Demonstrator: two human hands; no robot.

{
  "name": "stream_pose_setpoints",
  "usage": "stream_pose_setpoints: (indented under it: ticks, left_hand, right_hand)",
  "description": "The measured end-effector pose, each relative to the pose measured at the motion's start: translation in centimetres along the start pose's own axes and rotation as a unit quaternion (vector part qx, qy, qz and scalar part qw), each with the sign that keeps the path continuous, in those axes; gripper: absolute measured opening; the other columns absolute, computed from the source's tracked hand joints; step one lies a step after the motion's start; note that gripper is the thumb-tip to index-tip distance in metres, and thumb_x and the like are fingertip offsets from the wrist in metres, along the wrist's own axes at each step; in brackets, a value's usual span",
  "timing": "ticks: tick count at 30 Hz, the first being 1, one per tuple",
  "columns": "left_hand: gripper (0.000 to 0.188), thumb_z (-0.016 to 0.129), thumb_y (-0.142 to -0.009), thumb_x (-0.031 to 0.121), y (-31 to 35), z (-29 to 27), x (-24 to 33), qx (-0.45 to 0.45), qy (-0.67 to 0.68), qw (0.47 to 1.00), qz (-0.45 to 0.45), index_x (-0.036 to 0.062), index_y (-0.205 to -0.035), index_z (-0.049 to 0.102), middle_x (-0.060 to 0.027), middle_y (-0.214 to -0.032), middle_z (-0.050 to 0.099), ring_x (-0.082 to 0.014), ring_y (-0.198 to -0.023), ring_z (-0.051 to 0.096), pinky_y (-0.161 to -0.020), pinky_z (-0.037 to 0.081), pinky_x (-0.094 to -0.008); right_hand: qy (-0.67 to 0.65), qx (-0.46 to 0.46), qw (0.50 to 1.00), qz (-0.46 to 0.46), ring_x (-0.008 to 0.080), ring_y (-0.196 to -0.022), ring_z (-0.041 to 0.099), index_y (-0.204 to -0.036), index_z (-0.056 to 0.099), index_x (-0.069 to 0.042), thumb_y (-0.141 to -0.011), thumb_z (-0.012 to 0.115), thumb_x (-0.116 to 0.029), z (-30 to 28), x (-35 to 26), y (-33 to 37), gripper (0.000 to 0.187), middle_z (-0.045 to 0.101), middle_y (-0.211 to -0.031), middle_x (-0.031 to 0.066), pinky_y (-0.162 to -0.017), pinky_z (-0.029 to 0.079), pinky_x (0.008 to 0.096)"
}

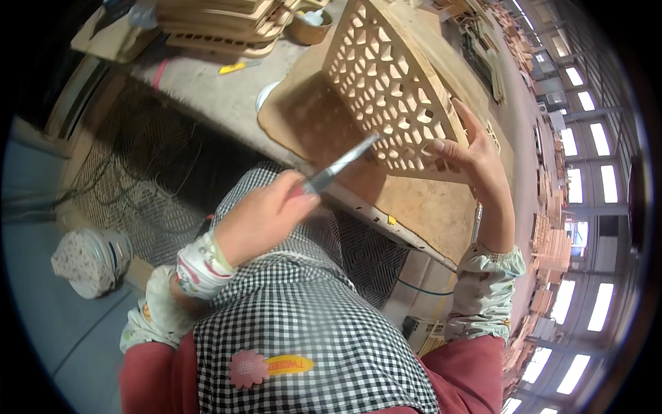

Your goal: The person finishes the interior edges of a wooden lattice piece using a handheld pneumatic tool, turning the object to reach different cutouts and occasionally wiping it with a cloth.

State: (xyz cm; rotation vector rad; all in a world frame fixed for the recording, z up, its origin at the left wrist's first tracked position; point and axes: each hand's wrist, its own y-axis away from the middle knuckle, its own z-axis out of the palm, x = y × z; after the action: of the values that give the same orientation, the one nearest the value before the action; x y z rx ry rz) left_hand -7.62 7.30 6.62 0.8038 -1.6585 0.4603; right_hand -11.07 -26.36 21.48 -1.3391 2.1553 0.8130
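Observation:
My left hand (265, 214) is closed around a knife-like tool (343, 160) with a red and dark handle and a narrow shiny blade. The blade is blurred, and its tip is at the lower part of a wooden lattice panel (372, 83); I cannot tell whether they touch. This panel has many angular cut-out holes and stands tilted up on its edge. At its lower right, my right hand (476, 155) grips the rim, the thumb on the pierced face and the fingers behind. Under the panel lies a brown sheet (420, 207) on the workbench.
Stacked wooden panels (221, 24) sit at the bench's far left, beside a brown bowl (310, 29). A yellow-handled cutter (234, 67) lies near them. On the floor to the left are a white bucket (89, 262) and loose cables (148, 183). Wood piles (552, 248) stand at right.

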Motion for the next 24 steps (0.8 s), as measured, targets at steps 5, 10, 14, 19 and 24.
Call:
stream_pose_setpoints:
  ticks: [5, 10, 14, 19, 24]
  left_hand:
    - [0.034, 0.067, -0.105, 0.029, 1.9, -0.2, -7.5, -0.082, 0.224, 0.949, -0.207, 0.0023, -0.125, 0.060, 0.0022, -0.077, 0.058, -0.0057, -0.059, 0.054, -0.053, 0.046, -0.0226]
    - [0.054, 0.074, -0.098, 0.042, 2.4, 0.5, -10.5, -0.035, 0.078, 0.972, -0.218, 0.0002, -0.129, 0.063, -0.0070, -0.090, 0.071, -0.0155, -0.071, 0.068, -0.062, 0.054, -0.0305]
    - [0.061, 0.073, -0.098, 0.040, 3.2, 0.5, -11.7, -0.034, -0.027, 0.988, -0.149, -0.0006, -0.141, 0.057, -0.0229, -0.107, 0.075, -0.0377, -0.097, 0.076, -0.086, 0.058, -0.0418]
    - [0.061, 0.072, -0.100, 0.034, 3.3, -0.2, -0.8, -0.086, 0.006, 0.994, -0.071, -0.0019, -0.145, 0.054, -0.0232, -0.110, 0.076, -0.0366, -0.097, 0.077, -0.085, 0.059, -0.0402]
    - [0.062, 0.075, -0.098, 0.032, 1.5, 1.3, 3.3, -0.061, -0.010, 0.995, 0.078, -0.0031, -0.145, 0.053, -0.0258, -0.110, 0.075, -0.0420, -0.097, 0.076, -0.083, 0.060, -0.0437]
  right_hand:
    - [-0.195, 0.192, 0.955, -0.112, 0.0216, -0.117, 0.068, -0.152, 0.052, 0.007, -0.089, 0.087, -0.034, 1.5, 2.5, 2.1, 0.083, 0.068, -0.136, 0.0166, -0.100, 0.054, 0.0333]
    - [-0.334, 0.347, 0.865, -0.137, 0.0219, -0.128, 0.060, -0.144, 0.059, 0.004, -0.112, 0.060, -0.040, 8.6, 9.0, 1.8, 0.054, 0.066, -0.139, 0.0126, -0.112, 0.046, 0.0353]
    - [-0.298, 0.367, 0.868, -0.153, 0.0206, -0.128, 0.059, -0.148, 0.055, 0.001, -0.113, 0.057, -0.041, 10.2, 11.5, 1.5, 0.055, 0.062, -0.143, 0.0116, -0.112, 0.046, 0.0370]
    - [-0.133, 0.375, 0.902, -0.167, 0.0235, -0.111, 0.069, -0.134, 0.065, 0.001, -0.110, 0.063, -0.015, 10.7, 9.5, 3.1, 0.029, 0.075, -0.121, 0.0139, -0.097, 0.053, 0.0367]
    - [-0.059, 0.358, 0.917, -0.164, 0.0342, -0.100, 0.074, -0.130, 0.066, -0.002, -0.105, 0.066, -0.011, 10.4, 7.9, 3.9, 0.027, 0.076, -0.111, 0.0192, -0.086, 0.056, 0.0411]
